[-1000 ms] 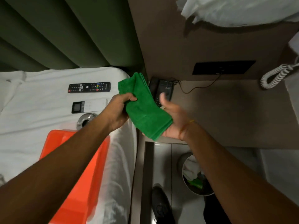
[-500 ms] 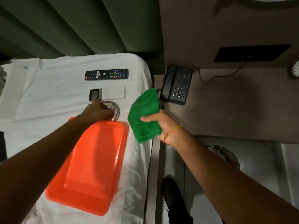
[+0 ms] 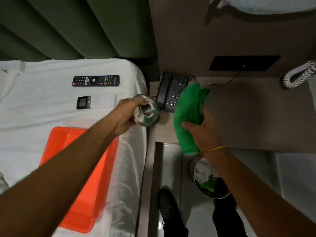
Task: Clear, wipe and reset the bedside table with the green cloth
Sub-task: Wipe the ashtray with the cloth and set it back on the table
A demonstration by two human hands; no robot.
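Our right grip point(image 3: 202, 132) is closed on the green cloth point(image 3: 188, 115), bunched soft and limp above the table point(image 3: 239, 110) beside the telephone point(image 3: 171, 93). Our left grip point(image 3: 127, 115) clasps a metal ashtray point(image 3: 147, 112) by its rim at the table's edge; it looks rigid, smooth, probably slippery.

Bare forearms, a yellow thread bracelet point(image 3: 216, 148), black shoes point(image 3: 168, 210).

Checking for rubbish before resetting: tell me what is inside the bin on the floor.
The waste bin holds crumpled white paper and something green. The right forearm covers part of its opening, so the rest is hidden.
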